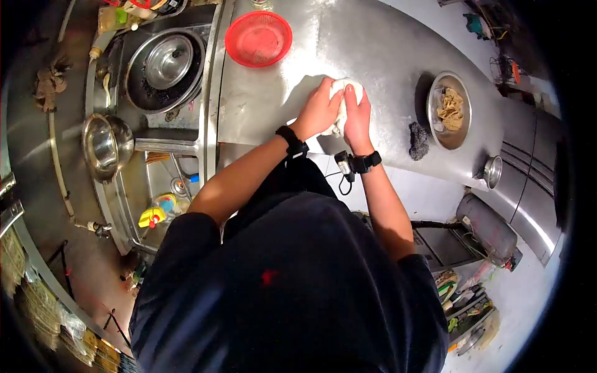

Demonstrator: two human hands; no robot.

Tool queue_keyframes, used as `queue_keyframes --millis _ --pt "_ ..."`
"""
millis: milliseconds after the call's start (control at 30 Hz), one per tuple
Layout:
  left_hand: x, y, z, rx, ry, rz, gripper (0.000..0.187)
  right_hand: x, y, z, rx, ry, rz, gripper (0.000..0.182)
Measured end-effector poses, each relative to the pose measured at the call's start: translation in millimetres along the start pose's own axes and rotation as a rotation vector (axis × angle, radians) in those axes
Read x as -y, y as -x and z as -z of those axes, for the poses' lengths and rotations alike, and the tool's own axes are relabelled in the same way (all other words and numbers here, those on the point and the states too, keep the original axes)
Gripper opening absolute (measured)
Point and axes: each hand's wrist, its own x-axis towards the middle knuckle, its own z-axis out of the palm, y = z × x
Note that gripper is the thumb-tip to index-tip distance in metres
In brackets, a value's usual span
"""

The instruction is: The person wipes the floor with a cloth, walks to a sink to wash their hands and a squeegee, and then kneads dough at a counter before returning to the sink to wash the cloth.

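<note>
Both hands press on a white cloth (pixel 339 102) bunched on a steel counter (pixel 385 50). The left hand (pixel 318 112) covers the cloth's left side, fingers curled down over it; the right hand (pixel 356 115) lies on its right side, fingers stretched forward and gripping the top of the wad. The cloth is a crumpled lump, its longer run going from the counter's near edge away from the person; which end leads cannot be told. It sits near the front edge of the counter, roughly midway along it.

Each wrist wears a black band; a small device hangs by the right one.

Well left of the cloth a red basket (pixel 258 38) rests on the counter. To the right stand a metal bowl (pixel 449 110) with brownish contents, a dark scrubber (pixel 418 140) just beside it, and a small steel cup (pixel 492 171) near the edge. Left of the counter lies a sink area with a wok (pixel 165 68), a steel bowl (pixel 107 144) and a yellow bottle (pixel 152 216). The floor is pale, with clutter at the lower right.
</note>
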Motion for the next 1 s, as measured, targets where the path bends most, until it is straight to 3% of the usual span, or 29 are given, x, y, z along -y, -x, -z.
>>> queue_keyframes --millis 100,133,233,267,300,367,400,433,500,533,567,633,700,833,933,1000 --pt "7 -6 5 -0.074 0.055 0.003 0.035 -4 -7 -7 -0.061 0.103 0.051 0.032" --pt "9 -6 8 -0.075 0.087 0.011 0.051 -3 -9 -10 -0.12 0.036 0.084 0.032" --pt "52 -15 14 -0.041 0.216 0.092 0.062 -2 -15 -18 -0.202 -0.075 0.134 0.032" --pt "-13 0 32 0.04 0.502 0.51 0.064 9 -12 -26 -0.2 -0.183 0.15 0.034" --pt "-9 -3 34 0.028 0.494 0.512 0.064 15 -11 -33 -0.199 -0.295 0.166 0.035" --pt "-5 -5 36 0.021 0.959 0.383 0.062 14 -7 -31 -0.097 -0.252 0.116 0.036" --pt "-14 -4 41 -0.107 0.882 0.393 0.056 18 -5 -30 0.025 -0.163 0.085 0.033" --pt "-12 -3 46 -0.108 0.874 0.395 0.056 21 -6 -30 0.148 -0.074 0.063 0.031" --pt "-4 -2 52 -0.269 0.408 0.24 0.045 12 1 -42 0.052 -0.295 -0.121 0.028" --pt "0 3 51 -0.335 0.214 0.211 0.033 6 7 -54 -0.037 -0.087 0.006 0.031" --pt "-4 7 51 -0.317 0.209 0.217 0.033 2 12 -67 -0.123 0.123 0.128 0.033" --pt "-14 18 51 -0.37 0.127 0.351 0.03 -18 8 -83 -0.2 0.156 0.06 0.036" --pt "-5 25 53 -0.406 0.109 0.289 0.032 -23 11 -92 -0.209 0.148 0.052 0.036" --pt "31 35 64 -0.443 -0.086 0.355 0.027 -47 11 -99 -0.149 0.165 -0.057 0.028" --pt "43 37 65 -0.404 -0.08 0.279 0.022 -62 6 -93 -0.088 0.199 -0.105 0.026" --pt "47 38 67 -0.358 -0.057 0.262 0.022 -70 0 -87 -0.062 0.172 0.007 0.024"
